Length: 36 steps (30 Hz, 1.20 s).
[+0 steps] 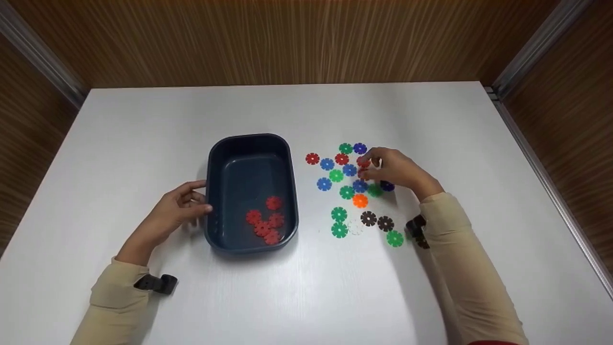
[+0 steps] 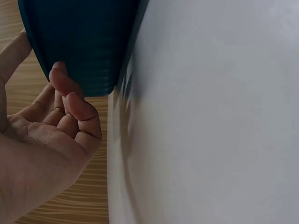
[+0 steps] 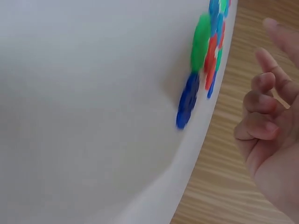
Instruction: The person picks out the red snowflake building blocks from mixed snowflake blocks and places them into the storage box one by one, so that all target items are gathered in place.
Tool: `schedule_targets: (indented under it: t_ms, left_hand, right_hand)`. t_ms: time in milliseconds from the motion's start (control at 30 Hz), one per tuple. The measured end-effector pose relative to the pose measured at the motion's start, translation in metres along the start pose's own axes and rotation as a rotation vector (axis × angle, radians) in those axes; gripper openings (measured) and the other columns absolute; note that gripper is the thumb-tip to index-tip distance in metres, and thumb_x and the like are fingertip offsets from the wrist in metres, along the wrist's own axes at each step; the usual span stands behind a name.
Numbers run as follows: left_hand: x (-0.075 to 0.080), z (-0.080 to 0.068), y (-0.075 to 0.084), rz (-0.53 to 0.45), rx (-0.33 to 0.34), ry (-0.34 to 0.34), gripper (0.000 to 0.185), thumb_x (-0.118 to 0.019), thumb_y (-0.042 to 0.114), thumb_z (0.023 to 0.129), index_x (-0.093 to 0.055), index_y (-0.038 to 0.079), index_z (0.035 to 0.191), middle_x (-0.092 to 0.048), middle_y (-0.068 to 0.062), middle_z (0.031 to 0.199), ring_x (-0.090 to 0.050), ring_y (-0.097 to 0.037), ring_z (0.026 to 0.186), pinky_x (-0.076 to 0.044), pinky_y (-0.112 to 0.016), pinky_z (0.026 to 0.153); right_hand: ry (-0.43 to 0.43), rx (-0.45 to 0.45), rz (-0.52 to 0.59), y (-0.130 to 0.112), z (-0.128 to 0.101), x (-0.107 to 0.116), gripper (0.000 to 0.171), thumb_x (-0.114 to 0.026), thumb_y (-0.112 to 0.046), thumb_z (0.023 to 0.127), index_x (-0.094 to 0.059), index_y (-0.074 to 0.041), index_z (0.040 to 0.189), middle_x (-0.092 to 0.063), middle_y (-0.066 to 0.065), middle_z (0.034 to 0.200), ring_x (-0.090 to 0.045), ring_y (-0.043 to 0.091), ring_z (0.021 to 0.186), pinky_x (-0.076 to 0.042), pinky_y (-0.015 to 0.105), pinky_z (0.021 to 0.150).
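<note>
My left hand is at the left side of a dark blue plastic tub, its thumb on the rim and its fingers against the outer wall. In the left wrist view, curled fingers show beside the tub's wall. Several red notched plastic discs lie inside the tub, toward its near right corner. My right hand hovers over the loose discs, thumb and index finger apart around a red disc. A second red disc under the thumb is partly hidden. The right wrist view shows nothing in the right hand.
Loose discs lie right of the tub: blue, green, orange, black, a clear one and more red ones. They rest on a white table with wood-grain panels around it.
</note>
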<state>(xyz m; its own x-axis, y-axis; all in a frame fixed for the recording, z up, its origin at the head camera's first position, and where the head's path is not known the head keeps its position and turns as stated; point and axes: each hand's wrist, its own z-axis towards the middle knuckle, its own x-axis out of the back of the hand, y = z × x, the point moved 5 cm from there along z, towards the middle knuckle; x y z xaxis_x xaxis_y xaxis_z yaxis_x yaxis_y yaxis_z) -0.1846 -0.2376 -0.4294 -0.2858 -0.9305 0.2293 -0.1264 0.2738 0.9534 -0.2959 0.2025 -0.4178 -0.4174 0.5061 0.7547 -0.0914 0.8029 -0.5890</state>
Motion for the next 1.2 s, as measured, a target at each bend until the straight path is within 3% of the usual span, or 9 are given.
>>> schedule_targets:
  t_ms: [333,600,867,1200]
  left_hand:
    - [-0.0015,0.0009,0.0013,0.005,0.002,-0.007,0.064,-0.068,0.010,0.089,-0.037,0.000,0.144,-0.057,0.007,0.093,-0.056,-0.005,0.074,-0.048,-0.024,0.064]
    - [-0.0015,0.0015,0.0003,0.022,0.014,-0.009,0.066,-0.068,0.011,0.089,-0.035,0.001,0.146,-0.056,0.007,0.095,-0.054,-0.005,0.073,-0.048,-0.023,0.064]
    - [-0.0013,0.0028,-0.0006,0.009,0.009,-0.008,0.066,-0.068,0.010,0.089,-0.036,0.001,0.145,-0.056,0.007,0.095,-0.054,-0.005,0.073,-0.047,-0.023,0.064]
    - [-0.0024,0.0029,-0.0014,0.014,0.008,-0.011,0.066,-0.068,0.010,0.089,-0.036,0.002,0.145,-0.056,0.006,0.096,-0.055,-0.005,0.073,-0.047,-0.024,0.064]
  right_hand:
    - [-0.030,-0.052,-0.192,0.0109,0.0018,0.0033,0.031,-0.071,-0.023,0.086,-0.066,-0.009,0.113,-0.059,0.011,0.099,-0.052,0.025,0.087,-0.047,0.039,0.078]
    - [-0.045,-0.070,-0.230,0.0083,0.0034,-0.0003,0.032,-0.069,-0.022,0.087,-0.063,-0.012,0.117,-0.058,0.009,0.096,-0.052,0.024,0.086,-0.045,0.035,0.074]
    - [-0.032,-0.034,-0.294,0.0031,0.0049,-0.0004,0.037,-0.070,-0.026,0.087,-0.063,-0.011,0.119,-0.060,0.010,0.098,-0.053,0.026,0.087,-0.048,0.041,0.080]
    - [-0.017,-0.080,-0.254,0.0100,0.0053,-0.0004,0.038,-0.071,-0.027,0.087,-0.063,-0.014,0.122,-0.061,0.010,0.100,-0.053,0.026,0.087,-0.048,0.040,0.081]
